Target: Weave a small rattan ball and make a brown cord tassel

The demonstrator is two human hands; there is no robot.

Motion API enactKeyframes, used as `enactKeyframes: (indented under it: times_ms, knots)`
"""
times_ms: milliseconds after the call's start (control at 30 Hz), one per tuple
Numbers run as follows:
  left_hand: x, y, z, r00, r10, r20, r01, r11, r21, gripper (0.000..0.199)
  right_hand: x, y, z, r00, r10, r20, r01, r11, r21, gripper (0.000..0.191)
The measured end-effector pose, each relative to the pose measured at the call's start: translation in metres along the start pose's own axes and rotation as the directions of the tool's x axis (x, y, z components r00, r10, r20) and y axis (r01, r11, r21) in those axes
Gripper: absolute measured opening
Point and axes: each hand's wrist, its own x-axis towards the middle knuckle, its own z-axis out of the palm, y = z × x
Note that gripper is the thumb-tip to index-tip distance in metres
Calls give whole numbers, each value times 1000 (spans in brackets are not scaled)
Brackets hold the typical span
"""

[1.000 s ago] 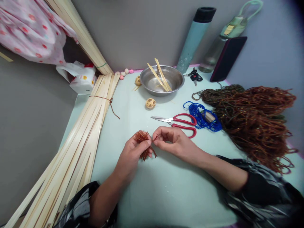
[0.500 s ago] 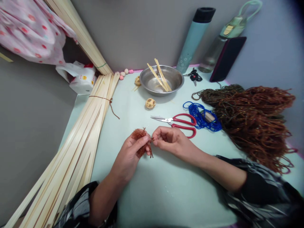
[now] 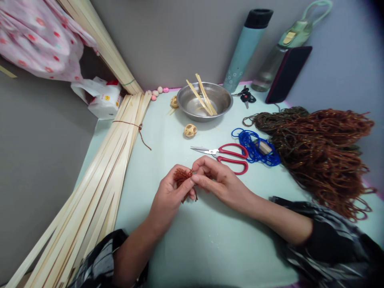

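A small bundle of reddish-brown cord [image 3: 181, 175] is pinched in my left hand [image 3: 172, 192], with loose ends hanging below the fingers. Against it, my right hand [image 3: 220, 180] is closed, thumb and fingertips meeting at the bundle's right side. The fingers hide most of what the right hand pinches; it seems to be the same cord. Just beyond my right hand lie scissors with red handles [image 3: 232, 151], blades pointing left and slightly apart. A woven ball of pale strips [image 3: 190, 131] sits past the hands.
Long pale strips [image 3: 111, 160], tied in a bundle, run down the left side. A steel bowl [image 3: 183, 108] with several strips stands at the back, near a blue flask [image 3: 244, 56], a bottle [image 3: 270, 64], a phone [image 3: 289, 74] and keys [image 3: 246, 96]. Blue cord [image 3: 249, 146] and brown yarn [image 3: 318, 156] lie right.
My hands have come together, the left moving slightly right so its thumb meets the right fingertips. The cord bundle has turned and shifted right with it. Other things stay put.
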Motion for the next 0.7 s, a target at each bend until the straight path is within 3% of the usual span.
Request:
enactKeyframes:
  times_ms: [200, 433, 700]
  knots:
    - [1, 0, -2, 994, -75, -73, 68, 993, -98, 19, 2, -1, -3, 987, -49, -152, 34, 994, -101, 14]
    - [0, 3, 1, 999, -35, 12, 35, 999, -36, 25, -2, 0, -1, 1000, -23, 10, 23, 998, -66, 21]
    - [2, 1, -4, 992, -120, -40, 112, 979, -169, 19, 0, -1, -4, 988, -84, -133, 67, 990, -126, 12]
